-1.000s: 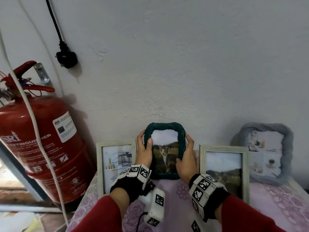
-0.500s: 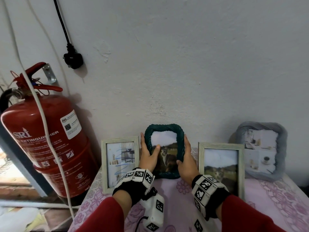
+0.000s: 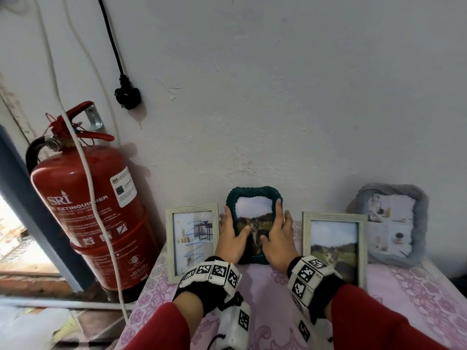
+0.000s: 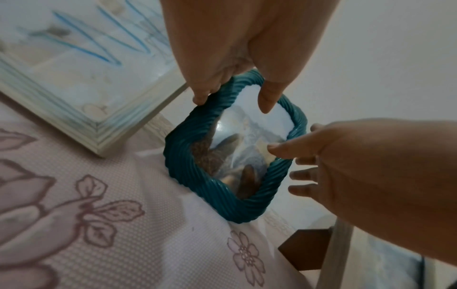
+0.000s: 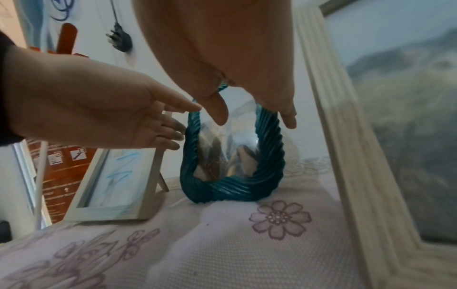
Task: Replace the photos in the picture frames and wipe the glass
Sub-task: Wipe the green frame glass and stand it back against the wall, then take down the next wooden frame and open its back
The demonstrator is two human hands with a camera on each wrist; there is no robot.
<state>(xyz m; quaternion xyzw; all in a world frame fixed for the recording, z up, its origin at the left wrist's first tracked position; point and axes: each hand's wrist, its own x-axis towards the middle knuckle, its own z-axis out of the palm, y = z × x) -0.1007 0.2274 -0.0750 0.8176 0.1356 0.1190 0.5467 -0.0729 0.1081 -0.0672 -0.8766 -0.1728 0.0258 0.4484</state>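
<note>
**Both hands steady the green frame at the wall**

Left of the left hand's grip stands the pale wooden frame (image 3: pixel 192 242) with blue scribbles across its glass, upright on the flowered cloth of the worktop (image 3: pixel 417 299). The left hand (image 3: pixel 231 239) holds the teal rope-edged frame (image 3: pixel 254 194) by its left side, thumb lying across the glass, fingers behind the rim; its fingers are loosely extended, not a tight clasp. The right hand (image 3: pixel 276 238) mirrors it on the right side, forefinger running up the rim, thumb on the glass, other fingers spread behind. Between the two grips the frame stands upright on its lower edge, close to the wall, showing a cat photo. Right of the right grip stand a second pale wooden frame (image 3: pixel 334 245) and a grey rope-edged frame (image 3: pixel 394 224).

My reading is that the teal frame is being either set in the row or taken up. If it is being taken up, the next move calls for turning it to reach the back, supported from both sides so the neighbouring frames are not knocked over.
</note>
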